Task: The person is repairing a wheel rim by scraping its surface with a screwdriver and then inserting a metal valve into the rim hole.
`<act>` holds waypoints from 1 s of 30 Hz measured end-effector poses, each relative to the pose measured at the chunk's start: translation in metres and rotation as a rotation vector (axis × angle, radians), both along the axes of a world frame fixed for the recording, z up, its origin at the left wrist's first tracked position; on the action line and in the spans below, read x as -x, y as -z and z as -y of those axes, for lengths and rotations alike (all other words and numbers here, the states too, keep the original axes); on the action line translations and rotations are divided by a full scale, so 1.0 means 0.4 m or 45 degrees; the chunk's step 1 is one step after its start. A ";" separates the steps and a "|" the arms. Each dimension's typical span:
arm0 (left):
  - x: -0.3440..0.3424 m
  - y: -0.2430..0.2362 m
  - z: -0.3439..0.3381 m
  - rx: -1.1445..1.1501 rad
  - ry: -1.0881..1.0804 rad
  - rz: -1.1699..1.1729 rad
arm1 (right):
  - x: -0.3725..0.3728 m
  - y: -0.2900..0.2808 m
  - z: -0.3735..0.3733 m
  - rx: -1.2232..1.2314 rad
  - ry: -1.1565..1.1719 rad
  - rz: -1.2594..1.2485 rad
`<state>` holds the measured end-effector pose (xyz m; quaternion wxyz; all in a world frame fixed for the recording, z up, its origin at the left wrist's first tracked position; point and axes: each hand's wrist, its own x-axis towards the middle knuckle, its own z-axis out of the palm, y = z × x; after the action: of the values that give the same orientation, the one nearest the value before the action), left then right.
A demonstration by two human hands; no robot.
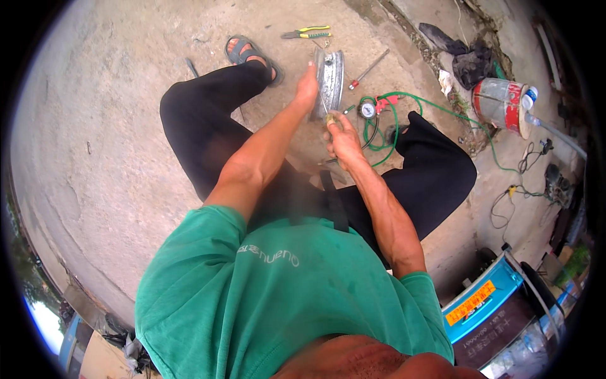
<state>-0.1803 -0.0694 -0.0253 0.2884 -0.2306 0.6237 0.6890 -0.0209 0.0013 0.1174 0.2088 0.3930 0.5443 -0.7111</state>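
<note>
A silvery metal wheel rim (331, 79), seen edge-on, stands upright on the concrete between my feet. My left hand (307, 87) grips its left side, some fingers hidden behind it. My right hand (344, 140) is closed round the yellowish handle of a screwdriver (330, 118). The thin shaft of that tool points up toward the rim's lower edge; whether its tip touches the metal, I cannot tell. Just right of the rim, a round pressure gauge with a red trigger handle (367, 110) lies on a green air hose (394, 126).
Yellow-and-green-handled pliers (307, 32) lie beyond the rim. A metal rod with a red end (368, 68) rests to its right. Farther right are a red-and-white drum (500, 106), dark cloth (473, 66) and loose cables. A blue panelled cart (483, 303) stands at lower right.
</note>
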 end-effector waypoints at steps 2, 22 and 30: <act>0.002 -0.013 0.011 -0.053 -0.007 0.062 | 0.004 0.005 0.000 0.089 0.086 -0.001; 0.017 -0.087 0.017 -0.286 0.036 0.183 | -0.069 0.014 -0.010 -0.201 -0.092 -0.051; -0.017 0.045 0.033 -0.657 0.012 0.480 | -0.140 0.088 -0.024 -0.649 -0.365 -0.265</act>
<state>-0.1736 -0.0827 -0.0434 0.4510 -0.2704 0.3651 0.7683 0.0349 0.0111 0.0821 0.1449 0.2770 0.7736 -0.5512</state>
